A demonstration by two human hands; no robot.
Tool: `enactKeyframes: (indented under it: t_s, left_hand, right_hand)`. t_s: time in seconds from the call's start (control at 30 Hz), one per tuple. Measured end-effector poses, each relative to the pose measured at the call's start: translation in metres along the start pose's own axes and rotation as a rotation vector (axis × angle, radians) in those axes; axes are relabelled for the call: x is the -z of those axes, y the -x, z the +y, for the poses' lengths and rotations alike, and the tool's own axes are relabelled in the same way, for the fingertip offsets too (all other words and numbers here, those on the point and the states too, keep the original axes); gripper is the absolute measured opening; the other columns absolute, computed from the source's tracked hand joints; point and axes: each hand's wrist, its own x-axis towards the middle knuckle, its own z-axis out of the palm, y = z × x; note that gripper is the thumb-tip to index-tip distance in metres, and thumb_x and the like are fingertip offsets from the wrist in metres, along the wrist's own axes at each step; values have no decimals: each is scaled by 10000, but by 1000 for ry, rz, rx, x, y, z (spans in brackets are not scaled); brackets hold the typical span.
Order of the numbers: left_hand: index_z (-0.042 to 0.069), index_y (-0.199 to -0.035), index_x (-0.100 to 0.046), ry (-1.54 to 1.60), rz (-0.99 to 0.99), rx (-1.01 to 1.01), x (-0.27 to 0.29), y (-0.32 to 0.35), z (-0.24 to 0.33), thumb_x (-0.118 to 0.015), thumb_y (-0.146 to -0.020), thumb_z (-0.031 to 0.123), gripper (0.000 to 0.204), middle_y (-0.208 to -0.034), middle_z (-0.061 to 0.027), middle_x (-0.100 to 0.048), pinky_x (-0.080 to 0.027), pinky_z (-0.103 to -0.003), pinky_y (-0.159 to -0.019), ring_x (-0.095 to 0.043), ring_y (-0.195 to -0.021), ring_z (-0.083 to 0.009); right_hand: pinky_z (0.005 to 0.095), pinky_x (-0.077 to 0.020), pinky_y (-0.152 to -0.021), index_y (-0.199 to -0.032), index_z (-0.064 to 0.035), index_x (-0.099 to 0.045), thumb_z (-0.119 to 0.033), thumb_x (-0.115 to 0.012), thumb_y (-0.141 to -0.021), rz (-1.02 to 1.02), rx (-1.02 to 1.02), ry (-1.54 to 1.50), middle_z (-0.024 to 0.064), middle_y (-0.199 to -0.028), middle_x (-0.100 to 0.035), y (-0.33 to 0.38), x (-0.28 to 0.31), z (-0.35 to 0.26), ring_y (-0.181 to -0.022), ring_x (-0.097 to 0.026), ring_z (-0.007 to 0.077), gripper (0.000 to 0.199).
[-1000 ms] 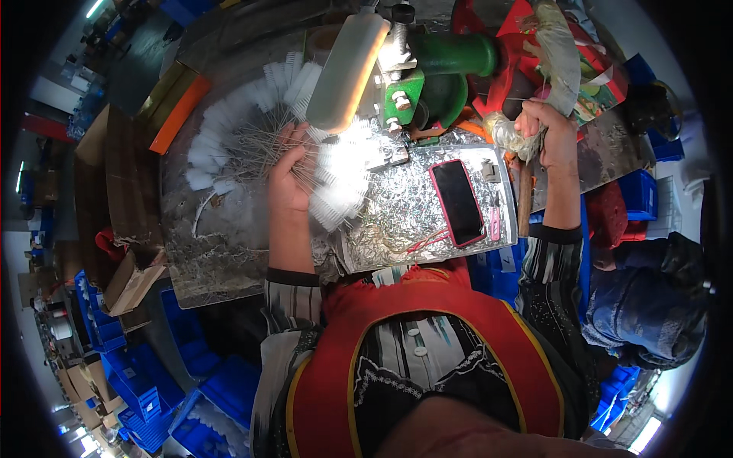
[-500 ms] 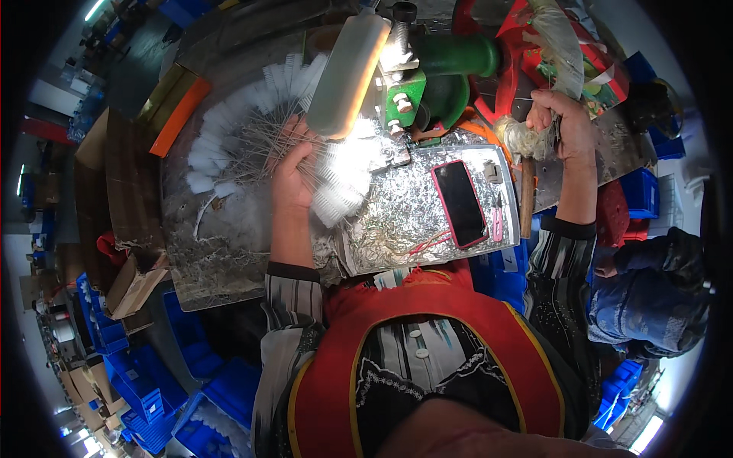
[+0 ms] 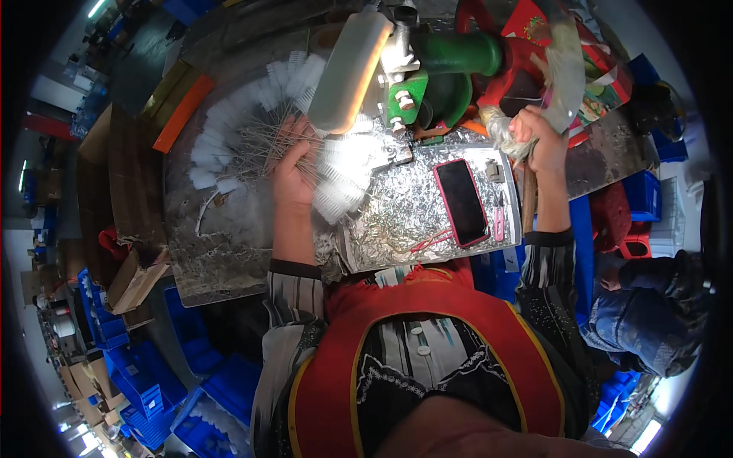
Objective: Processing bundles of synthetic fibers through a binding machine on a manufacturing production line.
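Observation:
My left hand (image 3: pixel 292 172) is closed on a fanned bundle of white bristle brushes with thin wire stems (image 3: pixel 252 130), spread over the foil-covered bench (image 3: pixel 397 217). More white brushes (image 3: pixel 343 179) lie just right of that hand. My right hand (image 3: pixel 538 130) grips the bunched neck of a clear plastic bag (image 3: pixel 565 61) at the bench's right end. A green machine with a white lamp housing (image 3: pixel 412 69) stands between the two hands.
A dark phone in a pink case (image 3: pixel 461 202) and small pink cutters (image 3: pixel 498 217) lie on the foil. Red packaging (image 3: pixel 534 23) sits at the far right. Blue crates (image 3: pixel 137 374) and cardboard boxes (image 3: pixel 134 278) crowd the floor at left. Another person in denim (image 3: pixel 641 320) sits at right.
My right hand has moved right and up, lifting the plastic bag's neck. My left hand has stayed on the brush bundle, shifting only slightly.

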Motion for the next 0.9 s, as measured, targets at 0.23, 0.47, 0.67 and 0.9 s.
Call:
enactKeyframes:
  t_s: [0.23, 0.47, 0.67, 0.9]
  left_hand:
    - [-101, -1161, -417, -47, 19, -42, -1, 1, -5, -438, -752, -61, 411, -1173, -195, -455, -412, -336, -914, -469, -1070, -246]
    - [-53, -1217, -322, 36, -6, -39, 2, -1, -3, -435, -744, -117, 491, -1201, -232, -417, -397, -388, -944, -449, -1106, -296]
    - [-28, -1156, -462, -489, 23, 278, -24, 20, 19, -535, -805, 60, 369, -903, -123, -609, -492, -273, -682, -586, -792, -148]
    - [16, -1147, -460, -23, 24, 317, -7, 26, 11, -493, -819, 39, 330, -959, -148, -592, -509, -354, -718, -591, -845, -214]
  right_hand:
    - [263, -378, -467, -484, -35, -473, -103, -604, -683, -74, -213, 58, 67, -446, -449, -20, -1, -56, -433, -483, 179, 248]
    - [270, -395, -489, -542, -9, -472, -54, -567, -729, 90, 249, 27, 64, -527, -495, 7, -9, 19, -432, -450, 130, 214]
    - [266, -394, -483, -542, -2, -506, -51, -567, -707, -42, 26, -125, 63, -473, -466, -4, 14, 19, -444, -471, 150, 183]
    - [284, -396, -563, -471, -43, -444, -71, -554, -709, 74, -165, 30, 67, -469, -426, -2, -14, -34, -469, -448, 167, 264]
